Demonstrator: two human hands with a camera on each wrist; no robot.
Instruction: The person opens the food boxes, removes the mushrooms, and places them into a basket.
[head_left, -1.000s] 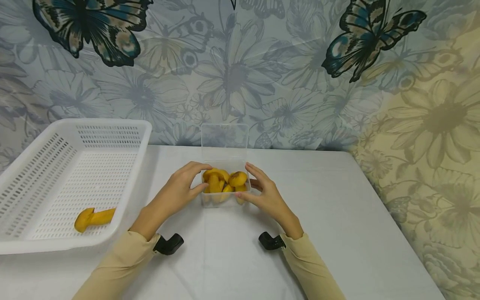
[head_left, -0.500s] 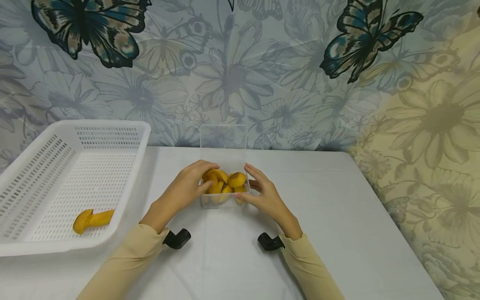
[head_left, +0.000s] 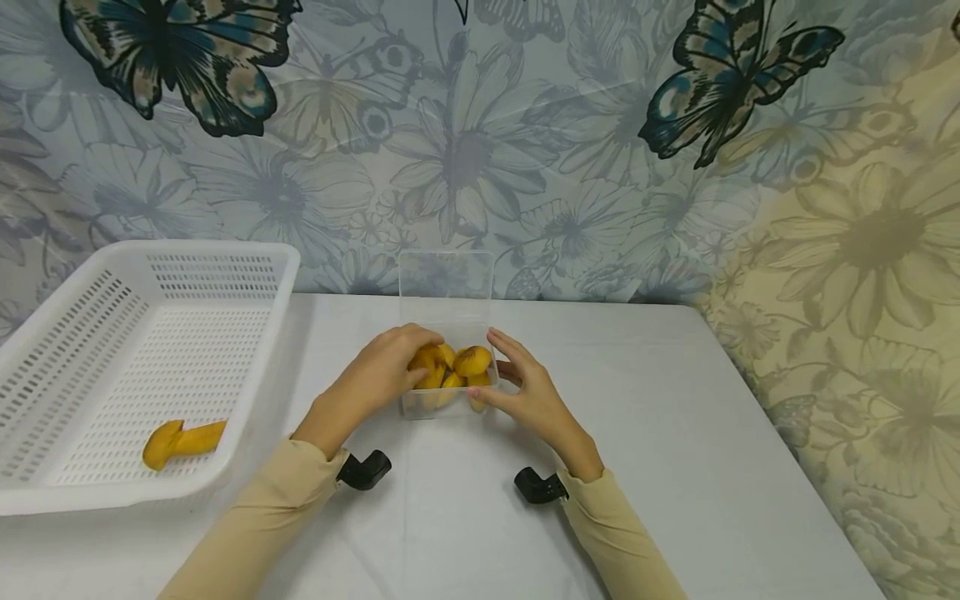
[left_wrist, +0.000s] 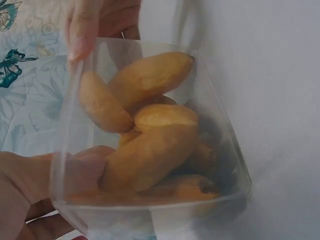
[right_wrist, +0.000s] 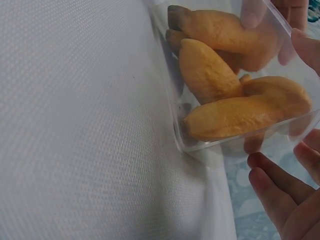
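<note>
Several yellow mushrooms lie in a clear plastic box, its hinged lid standing up at the back. My left hand reaches over the box's left side and grips a mushroom at that end. Part of that mushroom is hidden under the fingers. At the opposite side, my right hand holds the box, its thumb at the front rim and its fingers along the right wall. Stems and caps show through the clear wall in both wrist views.
A white perforated basket stands on the left with one yellow mushroom in it. White cloth covers the table. Behind it hangs a backdrop printed with flowers and butterflies.
My left hand has moved right, from the box's left edge to over the mushrooms, and its fingers have closed in on one. My right hand stays at the box.
</note>
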